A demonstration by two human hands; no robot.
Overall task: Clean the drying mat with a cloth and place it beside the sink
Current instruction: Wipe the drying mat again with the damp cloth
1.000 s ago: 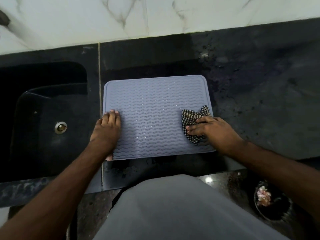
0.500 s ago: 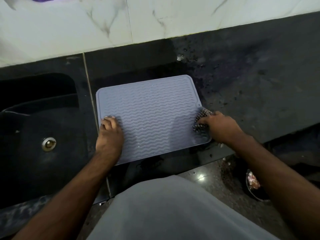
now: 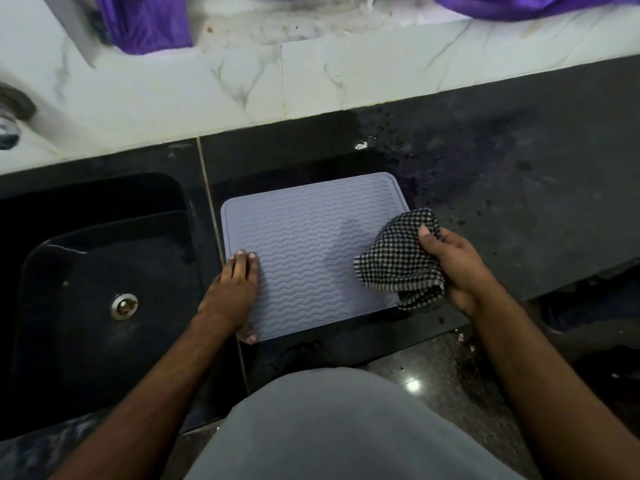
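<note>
— Left of the mat, what do you count?
— One black sink [image 3: 104, 271], sunk in the dark worktop [image 3: 519, 202], with one metal drain [image 3: 124, 306] in its floor. Part of a tap [image 3: 10, 123] shows far left, against the white marble wall [image 3: 242, 91].

— And the mat itself?
— One grey drying mat [image 3: 308, 254], ribbed with wavy lines, lying flat on the worktop just right of the sink. Its long axis runs left to right, roughly along the wall, with the right end turned slightly away from the person.

— The hands?
— Two. The left hand [image 3: 232, 292] lies flat on the mat's left edge, fingers straight and together, pressing down, thumb at the near corner. The right hand [image 3: 457, 268] is at the mat's right edge, its grip closed around one black-and-white checked cloth [image 3: 398, 258], which hangs bunched over that edge and hides the near right corner.

— Anything else around?
— Water drops on the worktop behind and right of the mat, one small white scrap [image 3: 361, 145] near the wall, and purple fabric [image 3: 149, 22] on the ledge above.
</note>
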